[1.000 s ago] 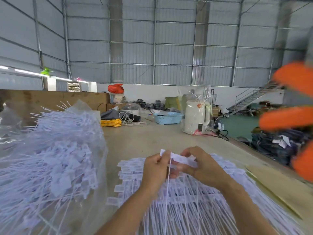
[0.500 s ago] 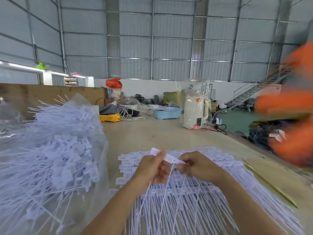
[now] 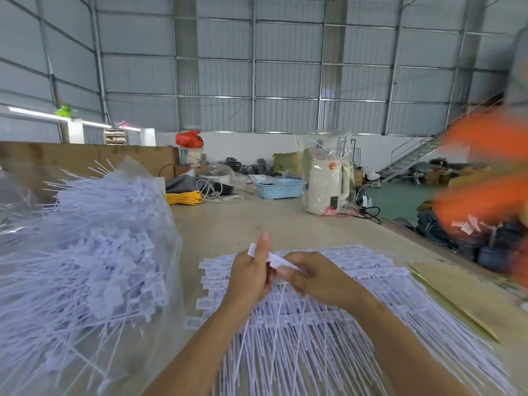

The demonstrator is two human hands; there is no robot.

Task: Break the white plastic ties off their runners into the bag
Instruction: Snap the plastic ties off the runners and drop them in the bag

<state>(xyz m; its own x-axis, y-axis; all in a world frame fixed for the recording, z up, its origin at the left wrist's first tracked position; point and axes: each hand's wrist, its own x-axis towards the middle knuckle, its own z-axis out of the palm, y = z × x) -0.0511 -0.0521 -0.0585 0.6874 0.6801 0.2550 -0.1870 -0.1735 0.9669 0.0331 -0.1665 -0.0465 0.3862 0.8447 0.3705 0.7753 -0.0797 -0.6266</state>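
Left hand (image 3: 251, 277) and right hand (image 3: 317, 277) pinch a strip of white ties (image 3: 275, 260) above the tie pile (image 3: 357, 307); the bag (image 3: 85, 267) lies left of that pile

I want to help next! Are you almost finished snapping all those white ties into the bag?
Not nearly. Done: the clear bag on the left is heaped with loose ties. In hand: the left hand and right hand both grip one strip of ties, its tails hanging down. Left: a wide stack of unbroken strips lies on the table under the hands.
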